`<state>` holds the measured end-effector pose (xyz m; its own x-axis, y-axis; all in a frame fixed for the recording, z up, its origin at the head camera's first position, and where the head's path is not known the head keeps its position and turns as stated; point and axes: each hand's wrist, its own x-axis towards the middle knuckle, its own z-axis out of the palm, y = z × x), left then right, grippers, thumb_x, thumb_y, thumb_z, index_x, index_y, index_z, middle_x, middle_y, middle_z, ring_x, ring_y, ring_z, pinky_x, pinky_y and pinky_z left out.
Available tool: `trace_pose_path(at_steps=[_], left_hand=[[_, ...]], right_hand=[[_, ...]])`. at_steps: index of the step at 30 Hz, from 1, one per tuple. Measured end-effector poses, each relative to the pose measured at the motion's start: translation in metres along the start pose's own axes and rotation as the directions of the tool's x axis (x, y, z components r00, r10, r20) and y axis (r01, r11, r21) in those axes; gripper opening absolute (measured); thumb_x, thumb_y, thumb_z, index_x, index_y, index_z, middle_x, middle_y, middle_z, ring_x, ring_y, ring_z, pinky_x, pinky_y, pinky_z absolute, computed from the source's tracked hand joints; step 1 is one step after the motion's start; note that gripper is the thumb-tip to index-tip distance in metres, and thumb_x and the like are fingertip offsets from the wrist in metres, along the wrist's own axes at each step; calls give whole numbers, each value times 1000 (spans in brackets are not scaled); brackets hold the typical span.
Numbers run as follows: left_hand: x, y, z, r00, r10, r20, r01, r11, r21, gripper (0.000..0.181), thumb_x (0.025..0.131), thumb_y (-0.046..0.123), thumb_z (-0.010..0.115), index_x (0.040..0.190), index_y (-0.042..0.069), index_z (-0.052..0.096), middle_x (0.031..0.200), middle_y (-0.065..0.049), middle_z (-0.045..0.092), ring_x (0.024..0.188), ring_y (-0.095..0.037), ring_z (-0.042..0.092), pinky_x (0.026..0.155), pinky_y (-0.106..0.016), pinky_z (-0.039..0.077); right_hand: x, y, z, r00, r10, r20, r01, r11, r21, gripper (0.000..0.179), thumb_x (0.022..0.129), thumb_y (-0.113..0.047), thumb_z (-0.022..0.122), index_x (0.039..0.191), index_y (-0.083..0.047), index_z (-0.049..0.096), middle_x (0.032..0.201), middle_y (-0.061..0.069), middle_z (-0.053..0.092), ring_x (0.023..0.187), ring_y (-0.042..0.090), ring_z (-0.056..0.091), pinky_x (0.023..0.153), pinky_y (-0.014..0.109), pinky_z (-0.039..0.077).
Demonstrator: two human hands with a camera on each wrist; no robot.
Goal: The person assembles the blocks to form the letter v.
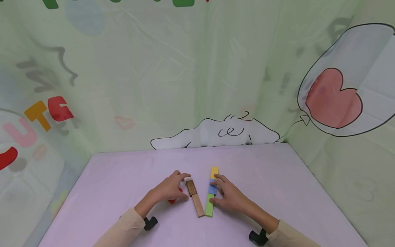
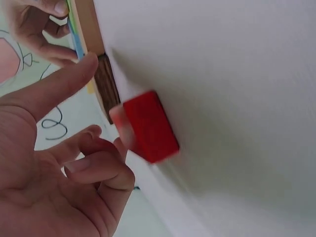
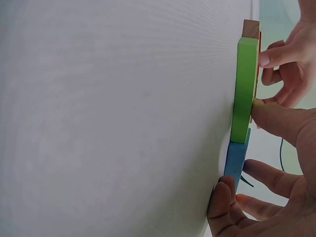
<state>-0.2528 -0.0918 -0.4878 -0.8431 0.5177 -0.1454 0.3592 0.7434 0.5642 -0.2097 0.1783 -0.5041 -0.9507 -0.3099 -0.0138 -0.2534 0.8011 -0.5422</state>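
Observation:
My left hand spreads its thumb and forefinger close to the two ends of a dark brown wooden block. Under that palm a red block shows, partly covered in the head view. The dark brown block meets a light wooden block end to end. My right hand lies along a second row: its thumb touches the green block, while its other fingers reach the blue block and the yellow block. Both rows come together at their near ends, forming a narrow V.
The blocks lie on a pale lilac tabletop. Printed green cloth hangs behind and beside the table. Each wrist carries a small black camera, such as the left wrist camera.

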Motion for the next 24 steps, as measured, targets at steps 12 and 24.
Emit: trace_pose_path(at_steps=[12,24], left_hand=[[-13,-19,-19,991,26,133,-20,999,-45,78,82,24,90,151,16,56,137,-13,56,109,-21,56,81,-33,55],[-21,-35,-35,969,108,223,-88,991,-98,70,81,14,89,146,16,61,135,-8,54,94,-19,55,78,-26,46]], right_hand=[[-2,-1,-1,1000,-8,1,8,1000,18,58,86,-28,89,135,-7,67,163,19,45,94,13,55,82,30,47],[-3,-3,-1,1000,2,-4,-2,1000,13,57,85,-28,89,134,-8,68,163,18,45,115,23,60,91,39,50]])
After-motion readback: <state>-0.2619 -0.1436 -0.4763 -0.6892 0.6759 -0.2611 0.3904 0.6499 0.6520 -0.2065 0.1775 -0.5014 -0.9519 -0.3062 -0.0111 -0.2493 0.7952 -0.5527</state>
